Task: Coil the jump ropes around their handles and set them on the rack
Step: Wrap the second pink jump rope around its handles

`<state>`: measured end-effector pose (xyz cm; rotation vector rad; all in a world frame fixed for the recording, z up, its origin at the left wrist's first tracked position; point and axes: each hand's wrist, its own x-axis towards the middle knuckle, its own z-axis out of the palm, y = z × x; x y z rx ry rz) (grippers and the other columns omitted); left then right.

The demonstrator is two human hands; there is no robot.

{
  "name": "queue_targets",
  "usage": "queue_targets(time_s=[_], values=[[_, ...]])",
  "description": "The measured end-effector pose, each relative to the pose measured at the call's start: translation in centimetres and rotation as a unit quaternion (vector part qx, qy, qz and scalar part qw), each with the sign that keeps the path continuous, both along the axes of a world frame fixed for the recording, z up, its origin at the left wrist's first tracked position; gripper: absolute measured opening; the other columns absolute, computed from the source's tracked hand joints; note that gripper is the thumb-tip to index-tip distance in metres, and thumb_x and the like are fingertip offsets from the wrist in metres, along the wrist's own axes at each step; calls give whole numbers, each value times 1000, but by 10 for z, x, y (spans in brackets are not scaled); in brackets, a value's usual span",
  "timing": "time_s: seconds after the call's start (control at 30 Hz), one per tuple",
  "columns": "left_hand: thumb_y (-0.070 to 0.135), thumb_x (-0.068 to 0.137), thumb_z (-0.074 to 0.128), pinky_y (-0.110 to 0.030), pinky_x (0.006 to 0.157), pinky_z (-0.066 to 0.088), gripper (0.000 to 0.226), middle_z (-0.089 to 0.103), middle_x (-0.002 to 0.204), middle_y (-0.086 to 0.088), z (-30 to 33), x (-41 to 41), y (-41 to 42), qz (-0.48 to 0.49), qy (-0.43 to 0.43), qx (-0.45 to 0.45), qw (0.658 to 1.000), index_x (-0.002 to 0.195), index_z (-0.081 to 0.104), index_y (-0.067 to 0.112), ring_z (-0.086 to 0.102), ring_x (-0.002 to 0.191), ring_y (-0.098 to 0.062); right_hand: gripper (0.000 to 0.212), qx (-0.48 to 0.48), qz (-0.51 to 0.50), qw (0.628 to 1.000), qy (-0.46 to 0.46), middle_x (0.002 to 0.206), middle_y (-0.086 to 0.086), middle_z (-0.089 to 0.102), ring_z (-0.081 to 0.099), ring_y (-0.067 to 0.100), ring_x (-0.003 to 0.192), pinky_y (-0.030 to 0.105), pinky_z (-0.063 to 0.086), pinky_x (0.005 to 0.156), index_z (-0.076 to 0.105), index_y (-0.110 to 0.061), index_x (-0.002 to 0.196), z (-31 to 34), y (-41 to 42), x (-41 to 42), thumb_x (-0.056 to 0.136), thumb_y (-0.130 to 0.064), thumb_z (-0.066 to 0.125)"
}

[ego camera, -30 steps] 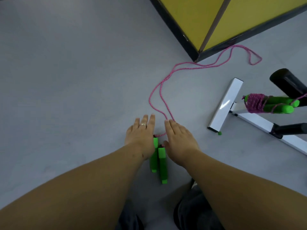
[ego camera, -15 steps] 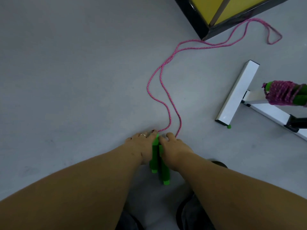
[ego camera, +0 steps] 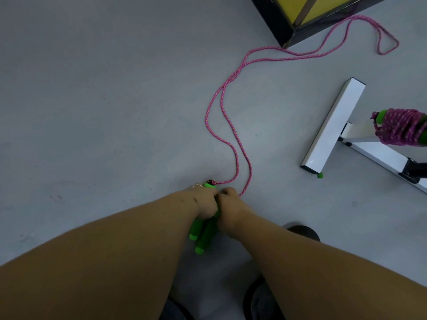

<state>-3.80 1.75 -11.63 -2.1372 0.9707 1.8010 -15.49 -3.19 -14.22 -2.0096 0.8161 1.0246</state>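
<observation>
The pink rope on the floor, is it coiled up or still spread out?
Spread out. The pink rope trails loose across the floor from the green handles, which both hands grip together; no turns around them show.

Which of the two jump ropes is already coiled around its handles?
The one on the white rack, at right: the coiled rope. The other rope trails loose across the floor.

Plain grey floor (ego camera: 115,100) and a big yellow box thing up top

The floor's smooth and a bit scuffed — faint marks here and there on the left side. Up in the far right corner sits a yellow panelled box (ego camera: 323,5) with a dark frame, its corner pointing toward the camera. Bottom middle there are dark shoes (ego camera: 302,230) poking out — one near the right forearm, another lower down at the edge.
</observation>
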Motion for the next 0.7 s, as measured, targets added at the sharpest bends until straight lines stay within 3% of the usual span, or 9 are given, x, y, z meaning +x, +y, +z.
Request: queue_targets(time_s=[0.1, 0.2, 0.37, 0.47, 0.57, 0.7], values=[[7, 89, 48, -48, 104, 52, 59, 47, 142, -18, 4, 1, -1, 61, -9, -37, 997, 143, 56, 29, 58, 119, -38, 44, -16, -67, 997, -33, 132, 5, 44, 60, 24, 108, 41, 52, 98, 60, -19, 126, 13, -5, 4, 83, -22, 66], [6, 91, 57, -37, 104, 51, 53, 57, 141, -13, 17, 6, -1, 143, -12, -88, 986, 140, 62, 25, 61, 121, -33, 27, -49, -150, 984, -77, 117, 3, 54, 64, 25, 95, 43, 56, 87, 68, -23, 109, 33, -16, 8, 81, -25, 67], [16, 84, 69, -28, 98, 53, 44, 68, 131, 0, 49, 17, -10, 208, -50, -171, 962, 127, 73, 28, 65, 113, -20, 22, -70, -317, 934, -146, 92, -3, 70, 67, 20, 85, 39, 59, 77, 68, -32, 89, 73, -37, 19, 78, -13, 65], [18, 78, 75, -26, 84, 56, 39, 68, 119, -5, 81, 23, -20, 228, -62, -212, 948, 115, 75, 29, 68, 96, -20, 27, -56, -386, 900, -195, 95, -3, 67, 65, 17, 86, 32, 57, 76, 63, -28, 90, 105, -52, 29, 76, -5, 68], [16, 75, 77, -18, 66, 48, 33, 67, 109, -9, 121, 28, -32, 230, -85, -270, 931, 101, 72, 36, 68, 84, -18, 37, -24, -443, 859, -255, 96, -1, 66, 62, 15, 83, 27, 55, 71, 60, -22, 98, 150, -68, 35, 73, 4, 69], [21, 72, 81, -18, 60, 46, 26, 68, 100, -6, 189, 33, -48, 236, -110, -344, 902, 91, 71, 35, 66, 73, -16, 47, 28, -471, 817, -332, 100, -5, 64, 63, 12, 88, 28, 58, 74, 57, -18, 112, 222, -87, 38, 77, 11, 70]])
